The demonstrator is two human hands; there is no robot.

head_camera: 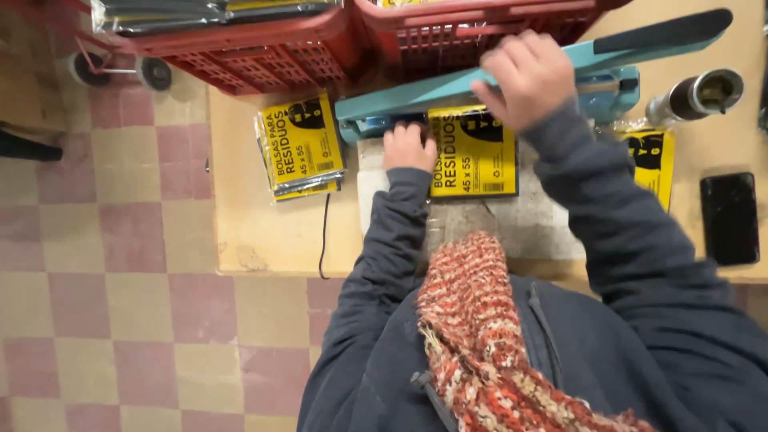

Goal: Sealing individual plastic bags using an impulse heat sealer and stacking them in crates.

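A: From the head camera, what are the hands doing?

B: The right hand (pixel 524 76) lies palm down on the teal lever arm of the heat sealer (pixel 480 84), fingers spread flat over it rather than wrapped round it. The left hand (pixel 408 146) rests at the left edge of a yellow and black packet (pixel 474 152), fingers curled under toward the sealer's jaw; I cannot tell whether it pinches the packet or only steadies it.

A: Where is that packet?

B: It lies flat on a grey mat (pixel 528 220) on the table (pixel 256 232), its top edge tucked under the sealer arm, between the two hands.

A: What else is around?

B: A small stack of the same packets (pixel 300 144) sits left of the sealer, apart from the left hand. Another packet (pixel 652 160) shows partly under the right sleeve. A dark phone (pixel 730 218) lies near the table's right edge, with a metal cylinder (pixel 696 96) beyond it. Two red crates (pixel 264 48) stand at the far side, just behind the sealer. A black cord (pixel 323 236) runs off the table's near edge, over a checked floor (pixel 96 304).
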